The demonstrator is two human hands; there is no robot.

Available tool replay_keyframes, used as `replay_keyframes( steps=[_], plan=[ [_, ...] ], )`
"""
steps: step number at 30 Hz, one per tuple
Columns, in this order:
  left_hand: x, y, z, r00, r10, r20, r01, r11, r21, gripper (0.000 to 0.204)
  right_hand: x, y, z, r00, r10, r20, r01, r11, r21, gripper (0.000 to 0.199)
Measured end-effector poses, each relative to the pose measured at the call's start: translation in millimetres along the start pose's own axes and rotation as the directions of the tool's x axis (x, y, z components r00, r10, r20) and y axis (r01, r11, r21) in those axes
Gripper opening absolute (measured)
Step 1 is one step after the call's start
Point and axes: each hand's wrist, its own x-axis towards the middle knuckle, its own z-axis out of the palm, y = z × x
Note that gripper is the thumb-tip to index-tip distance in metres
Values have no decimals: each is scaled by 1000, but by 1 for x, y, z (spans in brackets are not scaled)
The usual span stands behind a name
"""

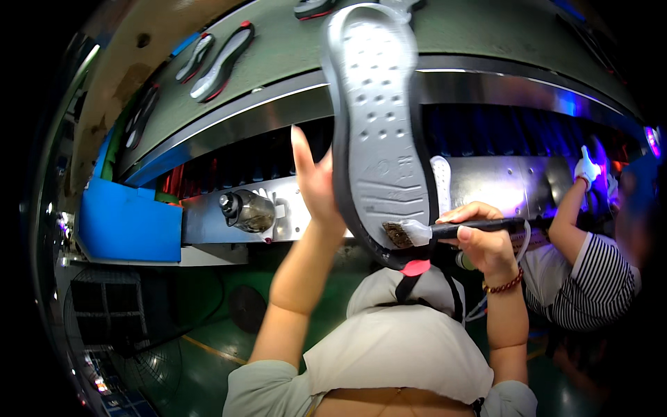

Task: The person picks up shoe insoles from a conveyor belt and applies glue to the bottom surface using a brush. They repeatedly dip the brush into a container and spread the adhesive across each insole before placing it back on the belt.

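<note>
A large grey shoe sole (382, 153) with a black rim and a red toe tip is held up in front of me, its dimpled, ribbed face showing. My left hand (321, 184) supports it by the left edge; the thumb points up, and the other fingers are hidden behind the sole. In my right hand (486, 243) is a brush (472, 228) with a black handle and pale ferrule. Its dark bristles touch the sole's face near the red tip. A thin pale tube or cable hangs from the handle's end.
Several grey soles with red trim (224, 64) lie on the green conveyor belt (292, 48) ahead. Below it, a metal shelf (486, 184) carries a dark-capped bottle (249, 210) and a white perforated sole-shaped piece (441, 182). A blue panel (128, 222) and fan (111, 313) stand left; a co-worker in stripes (590, 285) is right.
</note>
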Motion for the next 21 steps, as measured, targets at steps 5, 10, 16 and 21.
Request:
replay_keyframes(
  steps=[5, 10, 16, 21],
  plan=[
    [-38, -60, -32, 970, 194, -149, -171, 973, 157, 82, 0, 12, 27, 997, -78, -27, 64, 940, -336, 15],
    [-25, -46, -30, 976, 175, -133, -190, 975, -117, 47, -2, 11, 28, 980, -141, 141, 169, 962, -214, 17],
    [-18, -34, -5, 968, 188, -169, -204, 975, -83, 43, 5, 2, 37, 935, -208, 288, 344, 732, -589, 15],
    [-8, -29, -10, 951, 295, 92, -278, 947, -163, 40, 12, -1, 35, 984, -147, 100, 177, 859, -480, 14]
  ],
)
